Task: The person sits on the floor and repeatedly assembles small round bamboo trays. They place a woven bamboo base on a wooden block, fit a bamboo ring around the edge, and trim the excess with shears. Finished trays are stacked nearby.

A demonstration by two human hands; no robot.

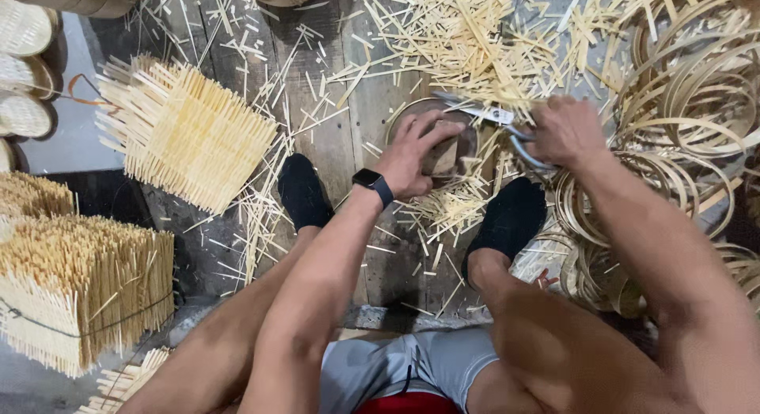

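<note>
Small black smartwatch screen (pixel 366 177) on the left wrist

A single head-worn camera looks steeply down from above the seated person's lap, facing forward over the knees to the plank floor (pixel 332 137) (close enough that the forearms fill the lower frame). No second view shares the scene.

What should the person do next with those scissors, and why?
Probably close the metal scissors in the right hand, snipping the thin bamboo slats poking past the round bamboo ring that the left hand presses down; the blades lie right at its rim.
</note>
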